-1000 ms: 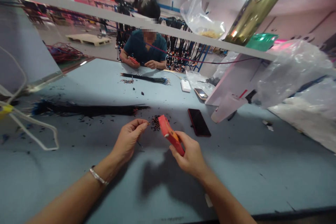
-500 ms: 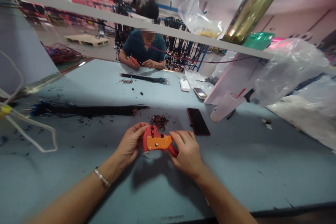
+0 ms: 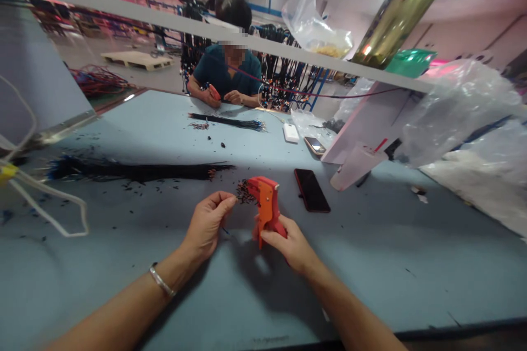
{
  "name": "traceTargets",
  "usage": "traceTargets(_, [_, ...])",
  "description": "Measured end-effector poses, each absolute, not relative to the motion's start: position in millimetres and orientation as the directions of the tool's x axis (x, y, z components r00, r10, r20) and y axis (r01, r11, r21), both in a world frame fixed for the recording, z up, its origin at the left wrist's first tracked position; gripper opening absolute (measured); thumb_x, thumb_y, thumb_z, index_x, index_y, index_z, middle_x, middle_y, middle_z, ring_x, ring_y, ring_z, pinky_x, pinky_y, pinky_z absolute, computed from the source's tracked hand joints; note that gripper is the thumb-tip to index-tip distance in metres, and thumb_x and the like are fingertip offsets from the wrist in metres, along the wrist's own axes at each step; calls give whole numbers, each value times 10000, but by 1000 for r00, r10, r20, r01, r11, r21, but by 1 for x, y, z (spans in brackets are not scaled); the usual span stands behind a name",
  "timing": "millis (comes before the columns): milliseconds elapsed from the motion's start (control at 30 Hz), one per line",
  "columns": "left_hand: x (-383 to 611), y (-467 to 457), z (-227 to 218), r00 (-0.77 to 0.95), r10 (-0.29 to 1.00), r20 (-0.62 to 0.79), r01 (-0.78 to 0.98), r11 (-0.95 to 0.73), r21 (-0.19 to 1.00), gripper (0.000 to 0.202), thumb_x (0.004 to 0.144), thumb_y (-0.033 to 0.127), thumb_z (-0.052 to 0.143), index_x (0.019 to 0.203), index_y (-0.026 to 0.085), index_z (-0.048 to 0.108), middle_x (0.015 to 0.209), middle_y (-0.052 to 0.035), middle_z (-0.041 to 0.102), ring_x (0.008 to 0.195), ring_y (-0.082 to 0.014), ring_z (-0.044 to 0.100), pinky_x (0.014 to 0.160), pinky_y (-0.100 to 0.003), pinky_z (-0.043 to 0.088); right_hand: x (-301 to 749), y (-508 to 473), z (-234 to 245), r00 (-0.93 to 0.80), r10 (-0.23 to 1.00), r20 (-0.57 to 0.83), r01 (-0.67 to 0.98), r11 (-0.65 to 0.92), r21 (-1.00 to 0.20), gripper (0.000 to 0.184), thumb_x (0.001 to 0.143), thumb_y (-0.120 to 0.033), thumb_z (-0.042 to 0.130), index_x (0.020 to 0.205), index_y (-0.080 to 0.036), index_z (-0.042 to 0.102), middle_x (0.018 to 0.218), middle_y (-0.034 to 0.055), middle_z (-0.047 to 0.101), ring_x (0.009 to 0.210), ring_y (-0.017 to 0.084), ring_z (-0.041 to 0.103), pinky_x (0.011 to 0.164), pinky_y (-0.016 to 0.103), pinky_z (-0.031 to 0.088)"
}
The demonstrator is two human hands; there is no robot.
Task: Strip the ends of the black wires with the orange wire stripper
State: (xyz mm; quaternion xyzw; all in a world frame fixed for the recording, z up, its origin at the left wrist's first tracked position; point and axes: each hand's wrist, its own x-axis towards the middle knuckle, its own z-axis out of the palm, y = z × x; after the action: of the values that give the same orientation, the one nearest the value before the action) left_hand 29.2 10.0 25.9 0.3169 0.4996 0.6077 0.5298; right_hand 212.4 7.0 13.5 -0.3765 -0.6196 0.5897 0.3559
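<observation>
My right hand (image 3: 293, 247) is wrapped round the handles of a red and orange wire stripper (image 3: 268, 203), its head up and its jaw end facing left. Thumb and forefinger of my left hand (image 3: 206, 225) are pinched together, just left of the tool and apart from it. A thin dark wire (image 3: 225, 231) pokes out below those fingers; most of it is hidden by the hand. Behind the stripper's head lies a small heap of dark and copper-coloured scraps (image 3: 244, 192), partly covered. A long bundle of black wires (image 3: 140, 171) rests on the table to the left.
A dark phone (image 3: 312, 190) lies right of the stripper, near a tilted translucent cup (image 3: 354, 167). Across the table (image 3: 382, 263) a co-worker (image 3: 226, 74) holds a red tool by a second wire bundle (image 3: 230, 122). A white shelf bar (image 3: 164, 19) crosses above.
The stripper has turned from lying sideways to upright and moved right, away from my left hand. My left fingers no longer meet its head; they stay pinched in nearly the same place.
</observation>
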Motion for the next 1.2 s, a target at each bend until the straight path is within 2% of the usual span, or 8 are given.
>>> traceTargets(67, [30, 8, 26, -284, 958, -51, -180, -1, 984, 230, 655, 345, 716, 643, 159, 582, 510, 75, 440, 465, -65, 338, 439, -191, 260, 210, 5, 10, -509, 856, -85, -144, -183, -973, 323, 780, -349, 641, 1029, -152, 580, 850, 59, 661, 755, 201, 641, 712, 344, 506])
traceTargets(167, [31, 5, 27, -276, 960, 52, 45, -41, 998, 188, 706, 323, 654, 638, 164, 579, 573, 48, 499, 541, -92, 415, 516, -206, 330, 208, 4, 7, -548, 820, -165, -245, -346, -906, 371, 738, -354, 694, 1018, -138, 582, 848, 75, 668, 733, 212, 665, 691, 353, 522])
traceTargets(400, [33, 2, 27, -265, 963, 41, 175, 6, 984, 156, 701, 284, 616, 600, 174, 571, 550, 46, 502, 530, -107, 421, 514, -220, 323, 206, 3, 8, -566, 806, -172, -174, -321, -931, 368, 730, -353, 695, 999, -134, 574, 851, 81, 670, 715, 199, 659, 664, 338, 522])
traceTargets(500, [35, 1, 29, -226, 974, 17, 103, 7, 995, 180, 695, 299, 627, 589, 169, 560, 546, 47, 490, 535, -104, 414, 520, -214, 327, 206, 2, 14, -548, 827, -128, -48, -184, -982, 284, 765, -346, 626, 958, -144, 574, 804, 52, 646, 698, 185, 625, 657, 329, 508])
traceTargets(600, [38, 1, 28, -201, 980, 1, -19, -4, 1000, 219, 688, 326, 662, 590, 163, 552, 554, 43, 501, 548, -102, 420, 536, -209, 337, 208, 0, 22, -474, 880, -5, 255, 132, -958, 181, 777, -274, 560, 909, -153, 593, 752, 30, 620, 665, 172, 574, 644, 307, 469])
traceTargets(767, [40, -1, 17, -86, 995, -45, -328, 14, 945, 346, 589, 397, 776, 781, 137, 650, 742, -35, 664, 682, -166, 568, 655, -255, 436, 211, -1, 21, -423, 840, 340, 609, 542, -579, 386, 746, -241, 553, 1115, -130, 583, 996, 119, 657, 830, 252, 589, 745, 379, 446])
traceTargets(900, [44, -4, 15, -78, 991, -104, -409, 64, 910, 352, 542, 374, 813, 755, 135, 666, 654, -16, 649, 598, -145, 552, 586, -238, 421, 212, 2, 14, -439, 779, 448, 684, 613, -395, 427, 743, -250, 552, 1147, -112, 568, 1024, 143, 658, 865, 276, 589, 773, 406, 441])
traceTargets(1200, [45, -4, 17, -5, 993, -116, -434, 102, 895, 324, 555, 331, 828, 762, 120, 698, 740, -54, 693, 700, -174, 587, 680, -264, 458, 215, 5, 13, -457, 735, 500, 689, 649, -323, 417, 731, -235, 548, 1128, -109, 553, 1024, 139, 655, 895, 276, 587, 786, 395, 428])
